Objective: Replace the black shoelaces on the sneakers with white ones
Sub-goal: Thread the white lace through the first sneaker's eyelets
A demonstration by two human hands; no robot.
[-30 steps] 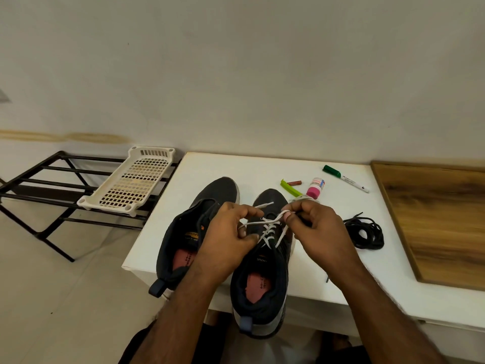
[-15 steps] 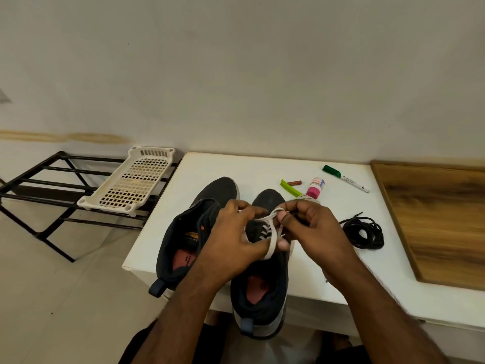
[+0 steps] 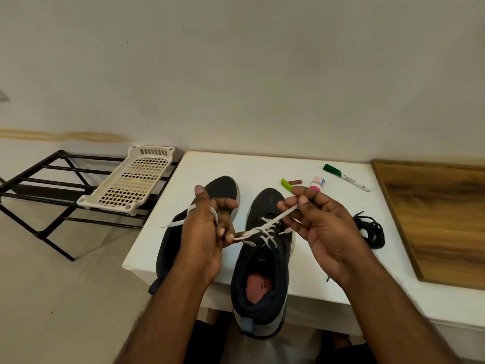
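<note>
Head view, looking forward and down, close over table (image 3: 210,164)

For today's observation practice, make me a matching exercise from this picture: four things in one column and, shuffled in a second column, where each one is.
Things:
1. white shoelace
2. black shoelaces
3. green marker
4. cream plastic tray

Places:
A. on the black metal rack beside the table
B. in a loose heap on the table, right of the right hand
C. at the far side of the table, near the wall
D. threaded through the nearer sneaker, ends held in both hands

Pairs: 1-D, 2-B, 3-C, 4-A
</note>
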